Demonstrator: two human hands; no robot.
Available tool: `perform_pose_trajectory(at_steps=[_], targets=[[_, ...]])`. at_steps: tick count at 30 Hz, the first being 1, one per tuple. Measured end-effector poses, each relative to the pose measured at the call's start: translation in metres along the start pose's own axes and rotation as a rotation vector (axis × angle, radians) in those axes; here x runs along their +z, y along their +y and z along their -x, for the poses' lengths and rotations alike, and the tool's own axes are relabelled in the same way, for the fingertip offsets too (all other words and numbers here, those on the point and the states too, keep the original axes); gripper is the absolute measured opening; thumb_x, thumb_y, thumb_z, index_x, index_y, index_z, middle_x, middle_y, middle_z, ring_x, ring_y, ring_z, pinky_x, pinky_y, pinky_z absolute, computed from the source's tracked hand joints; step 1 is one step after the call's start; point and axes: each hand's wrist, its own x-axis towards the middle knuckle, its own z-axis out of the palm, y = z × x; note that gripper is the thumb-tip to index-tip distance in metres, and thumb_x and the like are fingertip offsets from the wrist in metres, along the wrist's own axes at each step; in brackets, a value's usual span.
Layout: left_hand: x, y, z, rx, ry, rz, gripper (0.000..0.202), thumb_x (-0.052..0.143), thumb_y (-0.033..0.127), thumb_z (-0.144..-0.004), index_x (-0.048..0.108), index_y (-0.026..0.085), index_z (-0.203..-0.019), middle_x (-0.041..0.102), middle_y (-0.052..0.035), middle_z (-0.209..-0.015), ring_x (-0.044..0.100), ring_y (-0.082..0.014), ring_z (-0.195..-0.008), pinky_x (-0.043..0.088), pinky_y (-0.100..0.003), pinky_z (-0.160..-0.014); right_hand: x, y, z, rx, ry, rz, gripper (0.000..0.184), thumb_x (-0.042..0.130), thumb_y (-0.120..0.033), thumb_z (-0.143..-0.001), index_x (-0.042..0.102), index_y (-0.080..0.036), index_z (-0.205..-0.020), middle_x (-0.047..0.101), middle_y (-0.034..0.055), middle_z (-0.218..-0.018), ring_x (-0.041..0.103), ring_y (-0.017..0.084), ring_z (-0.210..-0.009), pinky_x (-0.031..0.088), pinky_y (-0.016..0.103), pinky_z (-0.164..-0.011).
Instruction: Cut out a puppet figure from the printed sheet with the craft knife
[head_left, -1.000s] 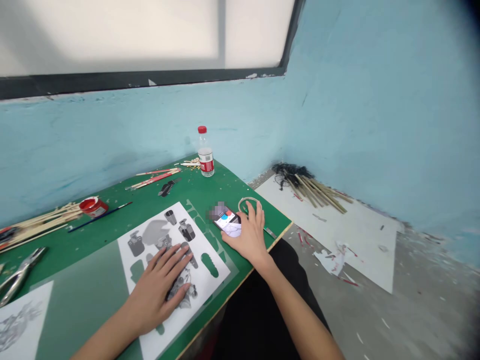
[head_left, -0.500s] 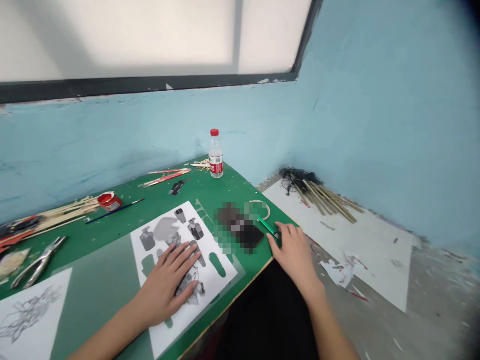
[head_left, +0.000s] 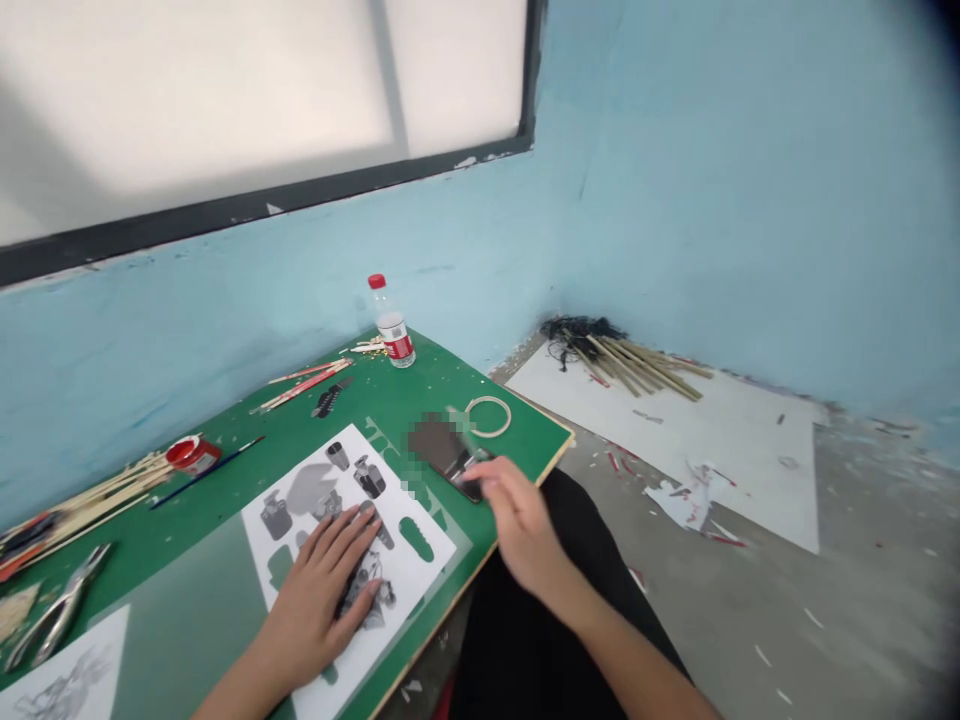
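Observation:
My left hand (head_left: 322,590) lies flat, fingers spread, on a white sheet printed with grey and black shapes (head_left: 405,560). That sheet rests on a green cutting mat (head_left: 420,385). My right hand (head_left: 517,520) hovers at the mat's near right edge, motion-blurred. Its fingers are pinched round a thin tool (head_left: 471,452) that points at a dark phone (head_left: 442,447). A pale ring (head_left: 487,415) lies just beyond the phone.
A red-capped bottle (head_left: 391,325) stands at the far corner. Red sticks (head_left: 304,380), a red paint pot (head_left: 191,453), a brush (head_left: 206,470), bamboo strips (head_left: 82,495) and pliers (head_left: 56,610) lie to the left. More sticks (head_left: 630,360) and a white board (head_left: 675,430) are on the floor.
My right hand left the lit phone, went right to the green tool by the mat's edge, then came back toward the phone with it. The phone screen went dark. My left hand stayed put.

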Motion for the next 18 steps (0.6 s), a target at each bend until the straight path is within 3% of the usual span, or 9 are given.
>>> perform_pose_trajectory(at_steps=[2,5,8,12,18], targets=[[0.001,-0.001,0.001,-0.005,-0.010,0.014,0.075,0.054,0.043,-0.106,0.020,0.028,-0.171,0.043,-0.0052,-0.171,0.041,-0.0317,-0.156,0.037,-0.054,-0.126,0.016,-0.020,0.010,-0.059,-0.119,-0.240,0.038,0.036,-0.013,-0.104,0.073,-0.024,-0.104,0.067,0.0024,-0.093,0.067,0.016,-0.083,0.056,0.026,-0.077],[0.002,-0.002,0.001,-0.019,-0.014,0.032,0.075,0.054,0.043,-0.106,0.020,0.029,-0.171,0.044,-0.0076,-0.170,0.042,-0.0334,-0.156,0.038,-0.057,-0.125,0.038,-0.037,0.018,-0.099,-0.239,-0.444,0.031,0.043,-0.015,-0.103,0.072,-0.023,-0.112,0.066,0.0052,-0.103,0.068,0.018,-0.094,0.057,0.031,-0.089],[0.001,-0.002,-0.001,-0.016,-0.013,0.050,0.076,0.055,0.042,-0.105,0.019,0.030,-0.171,0.047,-0.0092,-0.168,0.043,-0.0338,-0.155,0.039,-0.058,-0.124,0.054,-0.038,0.018,-0.116,-0.297,-0.389,0.028,0.056,-0.019,-0.098,0.067,-0.022,-0.124,0.065,0.0077,-0.112,0.067,0.022,-0.107,0.056,0.036,-0.101],[-0.003,0.000,-0.002,-0.017,-0.018,0.066,0.077,0.055,0.042,-0.105,0.017,0.031,-0.172,0.049,-0.0102,-0.166,0.045,-0.0347,-0.153,0.040,-0.058,-0.124,0.067,-0.031,0.015,-0.114,-0.367,-0.338,0.031,0.060,-0.018,-0.096,0.063,-0.022,-0.127,0.065,0.0090,-0.121,0.066,0.023,-0.117,0.053,0.037,-0.108],[-0.009,0.003,-0.003,-0.029,-0.052,0.077,0.076,0.054,0.040,-0.106,0.017,0.031,-0.172,0.046,-0.0104,-0.168,0.043,-0.0353,-0.155,0.038,-0.059,-0.124,0.073,-0.024,0.013,-0.055,-0.457,-0.301,0.032,0.065,-0.019,-0.096,0.062,-0.022,-0.127,0.064,0.0085,-0.121,0.068,0.024,-0.111,0.055,0.042,-0.106]])
